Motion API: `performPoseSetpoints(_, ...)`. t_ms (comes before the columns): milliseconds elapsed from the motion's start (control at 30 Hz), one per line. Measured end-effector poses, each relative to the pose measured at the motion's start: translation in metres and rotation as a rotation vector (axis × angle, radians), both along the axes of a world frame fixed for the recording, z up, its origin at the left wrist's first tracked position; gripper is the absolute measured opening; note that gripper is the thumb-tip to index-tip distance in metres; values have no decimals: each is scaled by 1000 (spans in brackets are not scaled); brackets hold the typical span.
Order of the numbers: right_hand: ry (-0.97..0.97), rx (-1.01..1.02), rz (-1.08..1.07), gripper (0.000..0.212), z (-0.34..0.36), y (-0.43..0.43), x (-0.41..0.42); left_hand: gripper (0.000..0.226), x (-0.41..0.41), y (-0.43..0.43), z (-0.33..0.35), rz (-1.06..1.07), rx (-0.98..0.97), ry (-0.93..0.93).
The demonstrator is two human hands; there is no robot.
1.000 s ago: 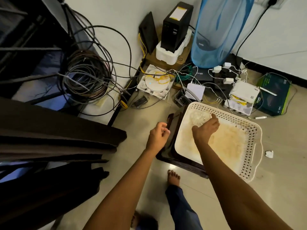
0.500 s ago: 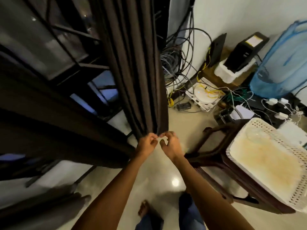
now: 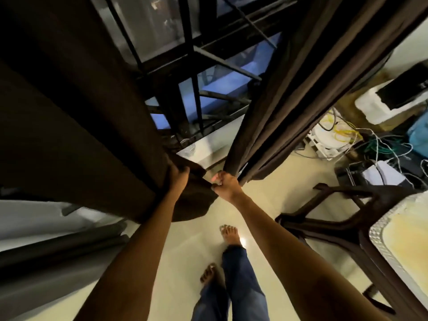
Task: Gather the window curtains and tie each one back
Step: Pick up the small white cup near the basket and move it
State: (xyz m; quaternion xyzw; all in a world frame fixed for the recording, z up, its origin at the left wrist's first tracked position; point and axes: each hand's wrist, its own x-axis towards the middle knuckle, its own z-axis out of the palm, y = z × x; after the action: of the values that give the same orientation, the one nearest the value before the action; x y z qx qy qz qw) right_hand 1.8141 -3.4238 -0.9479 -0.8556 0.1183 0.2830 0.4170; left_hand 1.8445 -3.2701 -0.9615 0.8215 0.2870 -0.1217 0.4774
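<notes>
While the head view looks down along both bare arms, two dark brown curtains are seen hanging at the window (image 3: 208, 66), one at each side edge, and neither is tied back yet. The left curtain (image 3: 81, 135) is bunched at its lower end. That bunch is gripped by the left hand (image 3: 179, 180), fingers curled into the cloth, and a loose flap of hem sags below the wrist.

The right curtain (image 3: 289, 100), pleated and hung at the window's right edge, is pinched at its inner edge by the right hand (image 3: 227, 185), thumb and fingers closed on a narrow fold. The two hands are held close together, just apart, each clamped on its own curtain, above the floor (image 3: 185, 251). Between the curtains the barred window is left uncovered in the middle.

No tie, cord or hook can be made out in either hand or on the cloth, and whether one is hidden in the folds cannot be told. The task is therefore judged to be near its start. Gathering is under way on the left and barely begun on the right, where most pleats hang loose, and both ties are left to be done.

Off to the right, a dark stool (image 3: 335, 216) with a white basket (image 3: 398, 239) on it is set on the floor, and a tangle of cables (image 3: 370, 144) lies beyond by the wall. Neither is touched.
</notes>
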Motion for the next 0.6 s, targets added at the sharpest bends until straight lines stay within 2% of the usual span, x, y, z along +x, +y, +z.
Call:
performPoseSetpoints(100,31,-19,13,30,-16,5,16,83,-10,43,-28,127,121,52)
performPoseSetpoints(200,30,-49,77,30,-37,13,32,78,-18,63,-59,198,160,136)
performPoseSetpoints(333,47,-98,181,32,-65,21,53,71,-6,49,-96,75,155,259)
performPoseSetpoints(467,40,-128,235,33,-99,23,78,86,32,26,-130,-25,141,200)
performPoseSetpoints(600,39,-97,180,14,-138,20,100,97,74,4,-159,-20,109,142)
